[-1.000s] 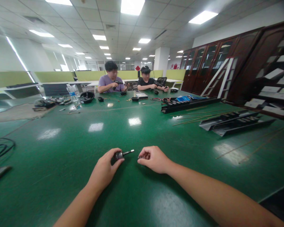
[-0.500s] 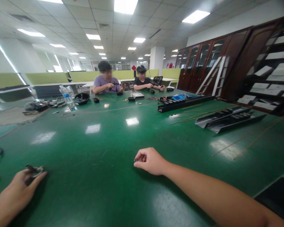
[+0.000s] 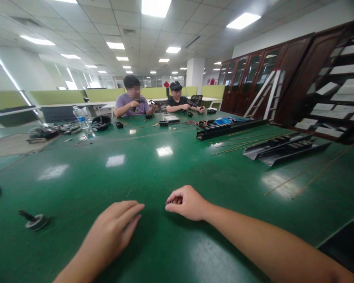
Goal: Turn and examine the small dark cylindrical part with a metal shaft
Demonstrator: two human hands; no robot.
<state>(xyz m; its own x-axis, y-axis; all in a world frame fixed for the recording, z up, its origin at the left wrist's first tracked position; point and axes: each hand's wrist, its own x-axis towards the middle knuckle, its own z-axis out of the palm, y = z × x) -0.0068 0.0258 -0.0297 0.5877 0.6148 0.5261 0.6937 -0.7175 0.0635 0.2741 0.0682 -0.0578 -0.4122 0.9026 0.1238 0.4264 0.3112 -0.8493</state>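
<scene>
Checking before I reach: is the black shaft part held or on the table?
On the table: the black shaft part lies apart from the open, empty left hand.

Round black flanged fitting (image 3: 34, 222) with short dark stem (image 3: 25, 214), lying on its side on the green table (image 3: 153, 169); stem points up and left; sits out left of the open left hand (image 3: 112, 228), not touching it; tiny dark piece (image 3: 168, 202) pinched in the fingertips (image 3: 173, 200) of the right hand (image 3: 187, 203); too small to tell what it is.
</scene>
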